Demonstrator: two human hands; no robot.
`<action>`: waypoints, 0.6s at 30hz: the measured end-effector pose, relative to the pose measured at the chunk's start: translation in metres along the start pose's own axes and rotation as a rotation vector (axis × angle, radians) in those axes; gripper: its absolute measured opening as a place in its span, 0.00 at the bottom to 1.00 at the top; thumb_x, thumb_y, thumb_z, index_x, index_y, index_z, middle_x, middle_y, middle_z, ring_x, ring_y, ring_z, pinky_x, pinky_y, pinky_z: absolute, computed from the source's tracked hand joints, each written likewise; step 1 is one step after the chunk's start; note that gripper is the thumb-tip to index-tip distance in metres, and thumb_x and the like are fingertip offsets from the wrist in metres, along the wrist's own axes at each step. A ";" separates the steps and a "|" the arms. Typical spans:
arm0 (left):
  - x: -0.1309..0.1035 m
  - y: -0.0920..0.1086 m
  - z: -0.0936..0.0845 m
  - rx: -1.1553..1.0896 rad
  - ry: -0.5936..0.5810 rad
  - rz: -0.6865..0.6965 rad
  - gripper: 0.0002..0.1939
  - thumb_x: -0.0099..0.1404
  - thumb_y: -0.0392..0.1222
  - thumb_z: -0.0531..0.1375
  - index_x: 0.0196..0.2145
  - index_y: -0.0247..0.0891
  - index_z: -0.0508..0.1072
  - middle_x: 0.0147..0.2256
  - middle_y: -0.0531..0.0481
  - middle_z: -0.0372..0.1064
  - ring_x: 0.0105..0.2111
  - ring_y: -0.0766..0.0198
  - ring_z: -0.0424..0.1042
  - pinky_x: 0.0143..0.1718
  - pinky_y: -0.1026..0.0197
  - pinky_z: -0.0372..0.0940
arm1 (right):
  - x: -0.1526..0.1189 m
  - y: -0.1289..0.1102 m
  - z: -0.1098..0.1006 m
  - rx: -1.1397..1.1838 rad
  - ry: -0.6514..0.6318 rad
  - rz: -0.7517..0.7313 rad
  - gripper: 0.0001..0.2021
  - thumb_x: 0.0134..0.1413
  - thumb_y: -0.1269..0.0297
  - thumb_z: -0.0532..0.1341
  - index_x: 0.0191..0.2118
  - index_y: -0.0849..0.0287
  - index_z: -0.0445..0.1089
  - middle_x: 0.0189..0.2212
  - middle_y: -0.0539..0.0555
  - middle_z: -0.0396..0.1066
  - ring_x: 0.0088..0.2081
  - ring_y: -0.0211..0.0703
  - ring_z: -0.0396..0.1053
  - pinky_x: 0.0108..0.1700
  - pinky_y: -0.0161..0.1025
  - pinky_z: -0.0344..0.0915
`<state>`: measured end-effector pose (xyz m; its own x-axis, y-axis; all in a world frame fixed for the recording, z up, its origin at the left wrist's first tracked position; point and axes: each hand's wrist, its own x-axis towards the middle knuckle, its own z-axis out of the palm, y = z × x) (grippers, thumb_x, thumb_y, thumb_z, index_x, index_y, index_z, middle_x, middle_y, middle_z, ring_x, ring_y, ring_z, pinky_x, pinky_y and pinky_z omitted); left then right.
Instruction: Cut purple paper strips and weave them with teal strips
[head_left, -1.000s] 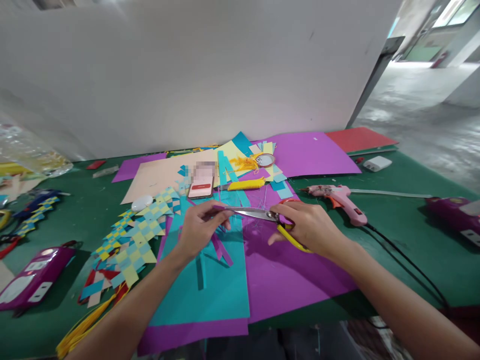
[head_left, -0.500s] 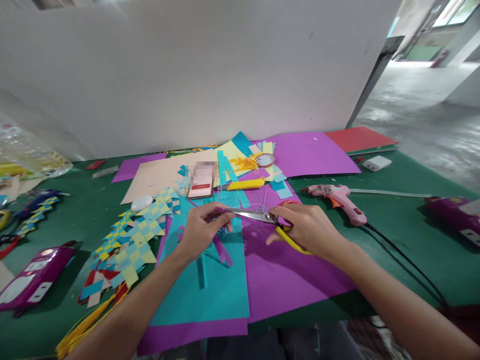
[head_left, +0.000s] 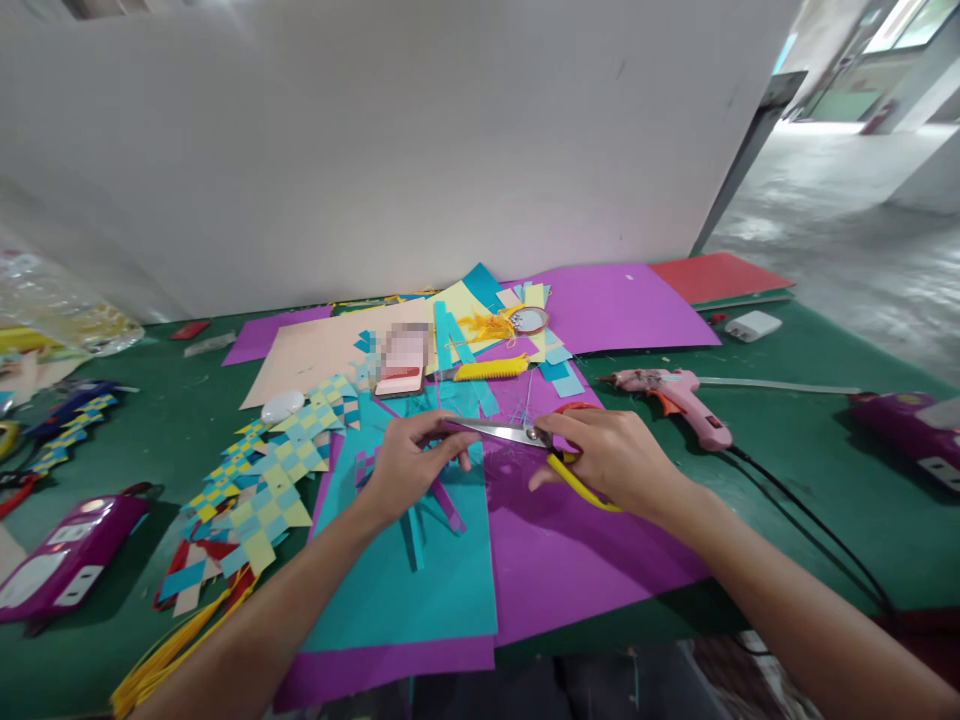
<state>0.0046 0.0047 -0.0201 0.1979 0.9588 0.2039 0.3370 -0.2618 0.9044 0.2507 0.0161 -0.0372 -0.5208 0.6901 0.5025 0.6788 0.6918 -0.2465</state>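
My right hand [head_left: 619, 455] grips a pair of scissors [head_left: 510, 432] with red and yellow handles, blades pointing left. Pinched in my left hand [head_left: 412, 462] is a small woven piece of purple and teal paper strips [head_left: 363, 466], mostly hidden by the fingers. From below that hand hang a purple strip end [head_left: 451, 508] and a teal strip end [head_left: 415, 542]. The blade tips reach my left fingertips; whether paper lies between them I cannot make out. Under both hands lie a teal sheet [head_left: 420, 610] and a purple sheet [head_left: 570, 580].
A pink glue gun [head_left: 686, 400] with a black cord lies to the right. Behind my hands are a phone [head_left: 402, 380], a yellow cutter [head_left: 491, 369] and a tape roll [head_left: 529, 319]. Woven yellow-blue paper pieces [head_left: 262, 480] and a purple device [head_left: 75, 545] are at left.
The woven piece has turned slightly in my left hand, with its hanging strip ends shifting. The scissors have moved slightly left, still at the left fingertips.
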 end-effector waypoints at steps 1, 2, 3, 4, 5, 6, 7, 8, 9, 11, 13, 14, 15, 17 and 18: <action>0.000 0.001 0.000 -0.003 0.003 -0.004 0.07 0.62 0.41 0.63 0.28 0.37 0.76 0.19 0.53 0.72 0.20 0.68 0.69 0.22 0.67 0.60 | 0.001 0.000 -0.001 0.021 -0.009 0.026 0.28 0.57 0.38 0.52 0.37 0.61 0.74 0.22 0.53 0.69 0.22 0.37 0.62 0.26 0.35 0.48; 0.000 0.001 0.000 -0.009 0.006 -0.006 0.07 0.62 0.42 0.63 0.29 0.37 0.76 0.20 0.53 0.72 0.20 0.68 0.69 0.22 0.67 0.61 | 0.001 -0.001 -0.003 0.044 -0.023 0.063 0.28 0.56 0.37 0.53 0.38 0.61 0.74 0.22 0.53 0.69 0.22 0.36 0.61 0.26 0.34 0.48; 0.001 0.002 0.000 -0.019 0.008 -0.008 0.07 0.62 0.42 0.63 0.29 0.37 0.77 0.20 0.53 0.72 0.21 0.67 0.70 0.22 0.67 0.61 | 0.002 -0.001 -0.004 0.065 -0.039 0.110 0.29 0.54 0.37 0.54 0.39 0.60 0.73 0.21 0.52 0.68 0.21 0.36 0.60 0.26 0.34 0.48; 0.000 0.003 0.000 -0.032 0.011 -0.010 0.07 0.62 0.42 0.63 0.30 0.37 0.77 0.20 0.53 0.72 0.21 0.67 0.70 0.23 0.66 0.62 | 0.003 0.000 -0.006 0.079 -0.051 0.163 0.29 0.53 0.36 0.55 0.41 0.60 0.73 0.21 0.51 0.68 0.21 0.36 0.59 0.25 0.34 0.49; 0.000 0.003 -0.001 -0.044 0.017 -0.012 0.07 0.62 0.43 0.63 0.30 0.37 0.77 0.20 0.53 0.72 0.22 0.67 0.70 0.24 0.66 0.63 | 0.004 0.001 -0.007 0.090 -0.056 0.218 0.29 0.52 0.36 0.55 0.41 0.60 0.72 0.21 0.50 0.67 0.20 0.36 0.58 0.25 0.34 0.49; 0.000 0.003 -0.002 -0.056 0.026 -0.015 0.07 0.61 0.43 0.63 0.29 0.37 0.76 0.21 0.52 0.72 0.22 0.66 0.70 0.24 0.66 0.63 | 0.005 0.002 -0.008 0.101 -0.053 0.270 0.29 0.52 0.36 0.56 0.42 0.60 0.72 0.20 0.50 0.67 0.20 0.36 0.57 0.25 0.34 0.49; 0.000 0.004 -0.003 -0.070 0.035 -0.018 0.07 0.61 0.42 0.63 0.28 0.37 0.76 0.21 0.52 0.72 0.22 0.66 0.70 0.25 0.65 0.63 | 0.006 0.004 -0.010 0.113 -0.044 0.315 0.28 0.53 0.37 0.56 0.41 0.60 0.71 0.20 0.49 0.66 0.20 0.36 0.57 0.24 0.34 0.49; 0.000 0.004 -0.005 -0.093 0.043 -0.021 0.08 0.61 0.42 0.63 0.28 0.36 0.76 0.21 0.51 0.72 0.22 0.66 0.70 0.25 0.65 0.63 | 0.007 0.006 -0.011 0.128 -0.026 0.353 0.27 0.53 0.38 0.56 0.40 0.60 0.71 0.19 0.49 0.65 0.20 0.36 0.56 0.24 0.34 0.50; 0.000 0.004 -0.007 -0.128 0.052 -0.022 0.08 0.62 0.42 0.63 0.28 0.36 0.75 0.21 0.51 0.72 0.22 0.65 0.70 0.25 0.65 0.63 | 0.007 0.008 -0.012 0.146 -0.003 0.384 0.25 0.54 0.39 0.56 0.38 0.60 0.70 0.19 0.49 0.65 0.20 0.36 0.56 0.24 0.34 0.51; 0.002 0.004 -0.011 -0.237 0.081 -0.007 0.09 0.62 0.43 0.62 0.27 0.36 0.75 0.23 0.49 0.72 0.23 0.64 0.70 0.25 0.63 0.64 | 0.008 0.012 -0.013 0.176 0.044 0.435 0.22 0.55 0.42 0.56 0.37 0.60 0.70 0.19 0.49 0.64 0.20 0.37 0.56 0.24 0.33 0.52; 0.005 0.004 -0.016 -0.367 0.140 0.019 0.10 0.61 0.44 0.61 0.26 0.35 0.74 0.24 0.47 0.71 0.23 0.63 0.69 0.25 0.62 0.64 | 0.008 0.014 -0.013 0.179 0.074 0.473 0.19 0.56 0.46 0.57 0.38 0.59 0.70 0.20 0.49 0.67 0.21 0.38 0.59 0.25 0.34 0.54; 0.007 0.005 -0.018 -0.435 0.175 0.025 0.11 0.60 0.44 0.60 0.24 0.35 0.73 0.23 0.47 0.70 0.22 0.63 0.68 0.24 0.63 0.63 | 0.008 0.015 -0.013 0.172 0.080 0.485 0.17 0.56 0.49 0.58 0.39 0.59 0.70 0.21 0.50 0.68 0.21 0.38 0.61 0.25 0.34 0.55; 0.009 0.006 -0.020 -0.504 0.203 0.022 0.11 0.59 0.44 0.60 0.23 0.36 0.72 0.23 0.48 0.69 0.22 0.64 0.67 0.23 0.63 0.62 | 0.007 0.015 -0.012 0.163 0.079 0.495 0.16 0.56 0.51 0.58 0.41 0.59 0.70 0.23 0.51 0.70 0.22 0.39 0.62 0.26 0.34 0.56; 0.013 0.007 -0.025 -0.644 0.229 -0.011 0.11 0.58 0.43 0.60 0.21 0.36 0.69 0.20 0.51 0.66 0.20 0.66 0.65 0.22 0.65 0.61 | 0.008 0.016 -0.010 0.144 0.071 0.504 0.14 0.55 0.57 0.59 0.44 0.58 0.69 0.24 0.52 0.72 0.23 0.41 0.66 0.27 0.35 0.57; 0.014 0.007 -0.027 -0.703 0.230 -0.035 0.11 0.58 0.43 0.59 0.21 0.37 0.67 0.19 0.52 0.65 0.20 0.67 0.64 0.21 0.65 0.60 | 0.008 0.016 -0.010 0.135 0.062 0.507 0.14 0.55 0.59 0.58 0.45 0.58 0.69 0.25 0.52 0.72 0.24 0.42 0.67 0.27 0.35 0.57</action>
<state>-0.0146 0.0192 -0.0005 -0.0257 0.9844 0.1740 -0.3452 -0.1721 0.9226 0.2624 0.0312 -0.0292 -0.1101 0.9340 0.3398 0.7629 0.2986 -0.5734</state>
